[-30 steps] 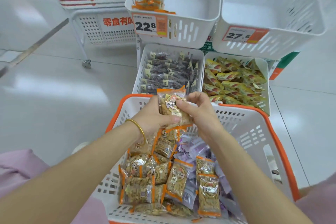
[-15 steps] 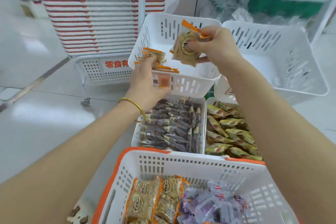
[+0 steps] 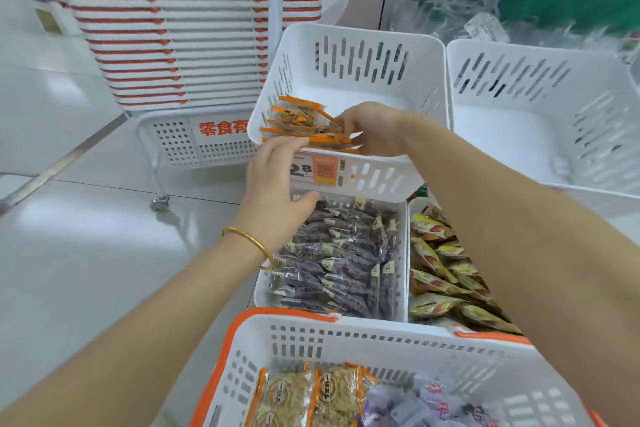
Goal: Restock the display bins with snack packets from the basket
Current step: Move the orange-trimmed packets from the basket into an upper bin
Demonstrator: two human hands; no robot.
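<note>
You're holding both arms out over the orange-rimmed basket (image 3: 346, 333) at the bottom of the frame & into the upper white bin (image 3: 363, 32), centre-top. Your R hand (image 3: 375, 128) is curling fingers (image 3: 346, 120) & thumb round the right end of the orange-edged pkts (image 3: 298, 121), pinching them; they're lying stacked flat in the bin's front-left corner. Your L hand (image 3: 275, 191), w/ a gold bangle (image 3: 249, 241) on the wrist, is pointing up from below, fingers fairly straight & relaxed, tips touching the near edge of that pile at the bin's front rim, gripping nothing & partly covering the price tag (image 3: 322, 170). More tan snack pkts (image 3: 311, 395) w/ orange edges are lying in the basket's left part, purple pkts (image 3: 426, 406) just beside them on the right. Below the upper bin, mid-frame, a lower bin (image 3: 403, 253) is holding dark pkts (image 3: 339, 263); yellow pkts (image 3: 440, 274) are lying just right of it. A 2nd white bin (image 3: 512, 76) is sitting upper right, stacked baskets (image 3: 156, 28) upper left
</note>
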